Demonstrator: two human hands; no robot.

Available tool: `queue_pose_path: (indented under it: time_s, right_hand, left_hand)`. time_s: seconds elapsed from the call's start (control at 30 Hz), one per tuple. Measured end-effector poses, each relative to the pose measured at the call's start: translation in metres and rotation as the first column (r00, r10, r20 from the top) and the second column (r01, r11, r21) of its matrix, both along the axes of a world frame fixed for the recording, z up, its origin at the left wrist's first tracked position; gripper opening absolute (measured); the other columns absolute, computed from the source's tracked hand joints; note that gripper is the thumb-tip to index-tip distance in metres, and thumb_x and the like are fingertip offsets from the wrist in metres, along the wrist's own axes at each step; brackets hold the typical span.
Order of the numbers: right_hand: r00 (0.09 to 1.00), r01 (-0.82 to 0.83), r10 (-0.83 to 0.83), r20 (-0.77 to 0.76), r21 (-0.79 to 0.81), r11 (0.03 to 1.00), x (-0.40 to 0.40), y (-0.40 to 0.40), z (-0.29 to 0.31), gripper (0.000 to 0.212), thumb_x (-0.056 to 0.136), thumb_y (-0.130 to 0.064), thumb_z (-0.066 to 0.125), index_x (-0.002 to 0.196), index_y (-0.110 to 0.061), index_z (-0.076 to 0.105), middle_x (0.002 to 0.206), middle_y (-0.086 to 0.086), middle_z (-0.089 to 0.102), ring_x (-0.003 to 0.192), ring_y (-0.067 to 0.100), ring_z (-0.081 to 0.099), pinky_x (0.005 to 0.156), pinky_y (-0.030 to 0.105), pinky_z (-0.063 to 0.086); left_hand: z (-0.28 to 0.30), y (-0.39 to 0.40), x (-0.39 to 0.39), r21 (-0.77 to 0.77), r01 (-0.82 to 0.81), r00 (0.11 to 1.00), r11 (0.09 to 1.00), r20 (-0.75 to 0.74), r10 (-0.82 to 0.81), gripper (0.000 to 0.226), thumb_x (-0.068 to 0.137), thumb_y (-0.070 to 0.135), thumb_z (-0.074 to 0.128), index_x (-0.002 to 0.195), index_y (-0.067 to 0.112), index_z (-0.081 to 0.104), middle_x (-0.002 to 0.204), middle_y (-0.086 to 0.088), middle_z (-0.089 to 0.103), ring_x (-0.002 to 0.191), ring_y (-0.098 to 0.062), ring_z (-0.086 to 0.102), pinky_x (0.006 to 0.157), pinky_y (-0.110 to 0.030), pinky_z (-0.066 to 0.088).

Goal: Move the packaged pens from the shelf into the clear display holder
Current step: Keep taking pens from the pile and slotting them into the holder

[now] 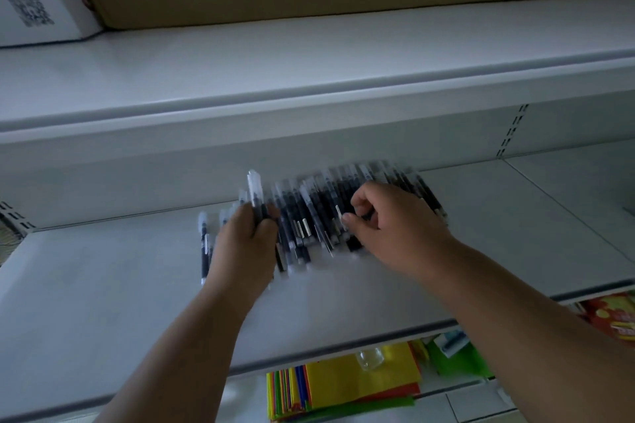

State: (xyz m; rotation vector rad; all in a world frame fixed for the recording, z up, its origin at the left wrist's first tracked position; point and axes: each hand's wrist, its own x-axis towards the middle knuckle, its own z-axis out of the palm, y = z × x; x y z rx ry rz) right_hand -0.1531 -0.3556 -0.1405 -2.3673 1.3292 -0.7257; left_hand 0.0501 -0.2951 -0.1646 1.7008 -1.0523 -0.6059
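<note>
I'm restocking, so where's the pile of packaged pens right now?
In the head view, the packaged pens lie mid-shelf, between the left hand and right hand.

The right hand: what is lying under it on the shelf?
Under the right hand lies the pile of packaged pens on the white shelf. The pens directly beneath the palm are covered, so their number cannot be seen.

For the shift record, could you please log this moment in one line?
left hand: holds pens | right hand: picking from pen pile | shelf | holder: unseen
</note>
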Motion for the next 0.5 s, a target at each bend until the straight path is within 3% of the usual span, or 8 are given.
queue_pose_path:
  time_s: [0.07, 0.23, 0.37, 0.43, 0.5]
  right_hand:
    - [0.999, -0.024, 0.025, -0.037, 0.030, 0.999, 0.012, 0.000, -0.005, 0.023, 0.090, -0.045, 0.061, 0.097, -0.026, 0.051, 0.089, -0.011, 0.057, 0.073, 0.005, 0.053, 0.064, 0.027, 0.043]
    - [0.989, 0.018, -0.003, -0.150, 0.101, 0.995, 0.038, 0.004, -0.011, 0.031, 0.087, -0.049, 0.062, 0.100, -0.024, 0.049, 0.088, -0.009, 0.056, 0.078, 0.012, 0.055, 0.066, 0.028, 0.039]
    - [0.952, 0.030, -0.016, -0.306, 0.040, 0.999, 0.055, 0.004, -0.009, 0.027, 0.092, -0.038, 0.061, 0.106, -0.018, 0.051, 0.100, 0.000, 0.060, 0.091, 0.023, 0.060, 0.071, 0.028, 0.039]
    - [0.931, 0.054, -0.036, -0.364, 0.039, 0.998, 0.062, 0.001, -0.008, 0.015, 0.094, -0.027, 0.060, 0.098, -0.017, 0.050, 0.102, 0.004, 0.063, 0.093, 0.026, 0.061, 0.070, 0.029, 0.039]
    - [0.912, 0.076, -0.056, -0.407, 0.033, 0.997, 0.065, 0.000, -0.005, 0.016, 0.092, -0.017, 0.058, 0.086, -0.017, 0.043, 0.099, 0.007, 0.064, 0.089, 0.029, 0.061, 0.066, 0.029, 0.039]
  left_hand:
    - [0.006, 0.016, -0.003, -0.076, -0.019, 0.986, 0.997, -0.164, 0.006, 0.014, 0.085, 0.023, 0.049, 0.077, 0.026, 0.061, 0.056, 0.005, 0.049, 0.057, -0.018, 0.044, 0.057, -0.034, 0.035]
    - [0.016, 0.049, -0.011, -0.150, 0.074, 0.881, 0.986, -0.454, -0.135, 0.023, 0.101, -0.001, 0.033, 0.085, 0.008, 0.048, 0.063, -0.004, 0.051, 0.053, -0.024, 0.046, 0.049, -0.035, 0.039]
    - [0.008, 0.060, -0.005, -0.152, 0.103, 0.847, 0.983, -0.504, -0.166, 0.033, 0.101, -0.002, 0.032, 0.079, 0.014, 0.050, 0.064, -0.005, 0.039, 0.049, -0.019, 0.030, 0.045, -0.028, 0.027]
    - [0.007, 0.065, -0.004, -0.151, 0.112, 0.842, 0.982, -0.511, -0.174, 0.037, 0.101, -0.002, 0.032, 0.076, 0.017, 0.051, 0.063, -0.004, 0.035, 0.049, -0.018, 0.024, 0.044, -0.027, 0.019]
    - [0.009, 0.068, -0.005, -0.137, 0.111, 0.841, 0.984, -0.514, -0.166, 0.033, 0.101, -0.001, 0.035, 0.075, 0.016, 0.048, 0.062, -0.002, 0.032, 0.050, -0.017, 0.019, 0.045, -0.028, 0.013]
